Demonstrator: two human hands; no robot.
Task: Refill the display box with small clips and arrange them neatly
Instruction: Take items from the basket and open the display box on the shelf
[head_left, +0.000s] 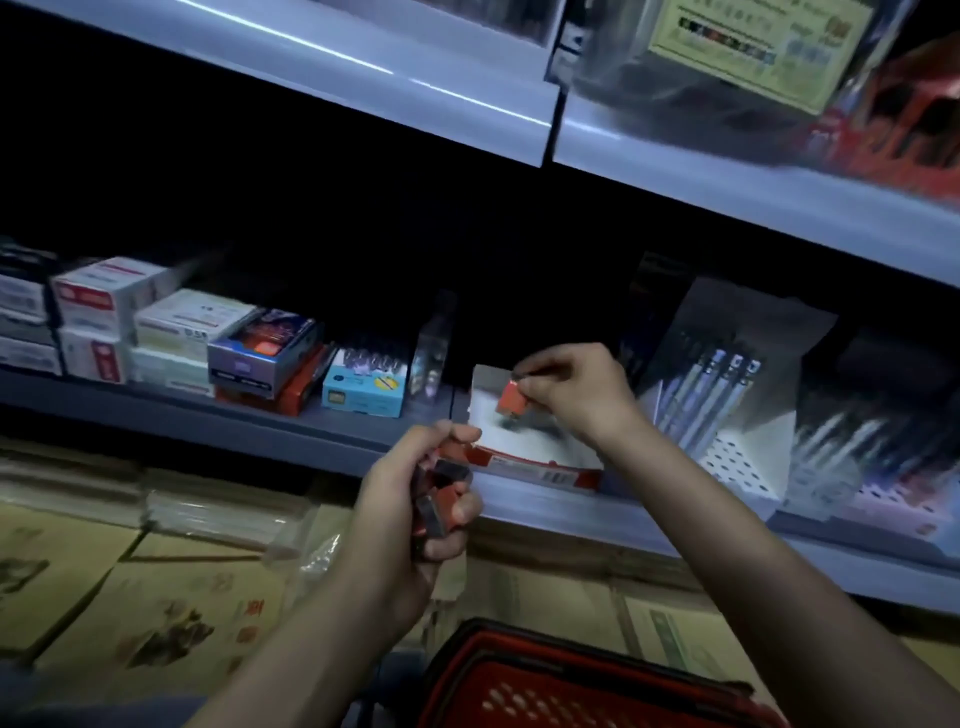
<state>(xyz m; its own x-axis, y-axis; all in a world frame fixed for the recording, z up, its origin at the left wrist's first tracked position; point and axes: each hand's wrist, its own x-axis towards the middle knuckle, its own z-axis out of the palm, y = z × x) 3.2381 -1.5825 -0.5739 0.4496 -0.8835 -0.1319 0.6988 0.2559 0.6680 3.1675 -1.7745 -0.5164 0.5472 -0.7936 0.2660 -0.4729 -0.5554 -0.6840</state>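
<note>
From the head camera I look down at a grey metal shop shelf (249, 431) in dim light, with motion blur over much of the view.

Just right of centre, at about 3 o'clock, the right hand (574, 397) pinches one small orange-red clip (508, 398) between thumb and forefinger. The other fingers are curled in behind. The clip hangs from the fingertips over the open white cardboard display box with a red front lip (540, 472), which sits at the shelf's front edge. I cannot tell whether the clip touches the box. Something dark lies inside the box beneath the clip, too blurred to name.

At about 7 o'clock from that box, the left hand (410, 512) is in front of the shelf edge. Its fingers and thumb are curled tight round a handful of red and dark small clips (441, 491). The thumb tip is just beside the box's left front corner.

At 9 o'clock from the display box stands a light blue carton (363, 391). Further left are stacked white, purple and red cartons (171, 338). At 3 o'clock from the box, a rack of blue-grey pens (722, 384) leans on the shelf.

At 6 o'clock in the view, a red plastic shopping basket (566, 686) is below the arms. At 8 o'clock lie tan printed cardboard packs (104, 582).
</note>
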